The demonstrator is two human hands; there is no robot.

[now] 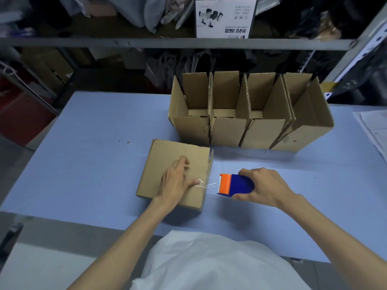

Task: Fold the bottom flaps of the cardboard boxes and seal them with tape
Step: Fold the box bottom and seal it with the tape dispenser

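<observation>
While the left hand [174,181] lies flat on the closed cardboard box [167,150], fingers stretched and thumb pressing near its right edge, the right hand [265,187] is curled tight around a blue-and-orange tape dispenser [234,184] just right of the box. Thin tape strands [209,184] run from thumb to dispenser blade. The box sits front-centre on the blue table [83,143]. Beyond it, four open boxes [228,130] stand upright in a touching row. Papers [374,126] lie at the right edge. The metal shelf [167,41] behind holds a barcode scanner carton [225,17].
</observation>
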